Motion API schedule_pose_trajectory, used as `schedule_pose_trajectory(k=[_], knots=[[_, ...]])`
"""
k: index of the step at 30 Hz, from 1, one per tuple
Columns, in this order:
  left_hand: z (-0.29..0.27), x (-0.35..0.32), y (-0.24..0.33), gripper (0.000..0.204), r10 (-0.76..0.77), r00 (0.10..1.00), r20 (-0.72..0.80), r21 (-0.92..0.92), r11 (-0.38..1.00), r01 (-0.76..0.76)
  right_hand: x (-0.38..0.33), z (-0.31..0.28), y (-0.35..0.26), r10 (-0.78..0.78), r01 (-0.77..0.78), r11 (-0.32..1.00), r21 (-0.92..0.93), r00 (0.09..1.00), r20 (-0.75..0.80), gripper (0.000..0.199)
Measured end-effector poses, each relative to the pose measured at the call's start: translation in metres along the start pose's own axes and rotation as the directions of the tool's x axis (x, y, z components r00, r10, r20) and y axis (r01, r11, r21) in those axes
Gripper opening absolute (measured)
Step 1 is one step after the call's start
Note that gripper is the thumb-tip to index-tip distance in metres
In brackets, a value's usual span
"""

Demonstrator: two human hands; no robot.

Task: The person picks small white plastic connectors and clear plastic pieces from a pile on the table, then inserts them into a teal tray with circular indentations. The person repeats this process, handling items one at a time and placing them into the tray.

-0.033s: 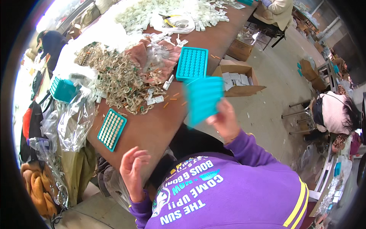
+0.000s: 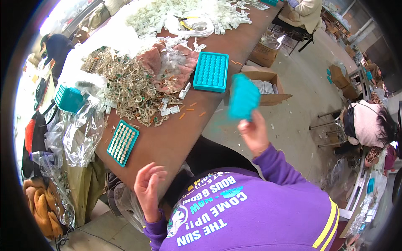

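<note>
Teal tray (image 2: 244, 97) in right hand (image 2: 253, 134), purple sleeve (image 2: 274, 165), brown table (image 2: 167, 138)

A long brown worktop (image 2: 167, 142) carries two teal trays (image 2: 210, 71) (image 2: 122, 142), a tangled parts heap (image 2: 130, 90), and plastic bags (image 2: 81, 129).

Four teal trays: one held (image 2: 243, 97), three on the table (image 2: 211, 71) (image 2: 122, 142) (image 2: 69, 99); two cardboard boxes (image 2: 263, 85) (image 2: 264, 54).
</note>
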State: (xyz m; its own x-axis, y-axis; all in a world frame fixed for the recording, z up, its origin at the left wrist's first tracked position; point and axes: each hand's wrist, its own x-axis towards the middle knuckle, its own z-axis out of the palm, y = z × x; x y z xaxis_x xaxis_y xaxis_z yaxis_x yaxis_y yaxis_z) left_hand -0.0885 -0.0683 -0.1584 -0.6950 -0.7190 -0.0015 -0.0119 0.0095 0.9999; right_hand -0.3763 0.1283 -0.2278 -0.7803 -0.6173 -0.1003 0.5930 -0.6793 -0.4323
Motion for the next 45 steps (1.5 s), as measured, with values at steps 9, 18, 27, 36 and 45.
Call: schedule_pose_trajectory(k=[9, 18, 27, 36, 45], knots=[[0.025, 0.001, -0.004, 0.022, -0.151, 0.988, -0.021, 0.009, 0.988, 0.151, 0.06, -0.259, -0.074, -0.086, -0.183, 0.92, -0.346, 0.768, -0.635, 0.02], [0.021, -0.001, 0.001, 0.021, 0.059, 0.995, -0.075, 0.239, 0.97, -0.039, 0.162, -0.238, -0.093, -0.025, -0.178, 0.87, -0.459, 0.915, -0.403, 0.047], [-0.011, 0.004, -0.002, 0.021, 0.179, 0.978, -0.109, 0.402, 0.908, -0.121, 0.092, -0.177, -0.069, -0.069, -0.21, 0.844, -0.494, 0.87, -0.488, 0.019], [-0.057, 0.006, 0.018, 0.019, 0.234, 0.963, -0.132, 0.477, 0.867, -0.145, 0.113, 0.036, -0.077, -0.025, 0.033, 0.637, -0.77, 0.999, 0.022, 0.022], [-0.215, 0.096, 0.116, 0.026, 0.307, 0.797, -0.52, 0.368, 0.923, -0.116, 0.177, 0.305, 0.023, 0.546, 0.771, 0.122, -0.626, 0.474, 0.69, 0.029]])
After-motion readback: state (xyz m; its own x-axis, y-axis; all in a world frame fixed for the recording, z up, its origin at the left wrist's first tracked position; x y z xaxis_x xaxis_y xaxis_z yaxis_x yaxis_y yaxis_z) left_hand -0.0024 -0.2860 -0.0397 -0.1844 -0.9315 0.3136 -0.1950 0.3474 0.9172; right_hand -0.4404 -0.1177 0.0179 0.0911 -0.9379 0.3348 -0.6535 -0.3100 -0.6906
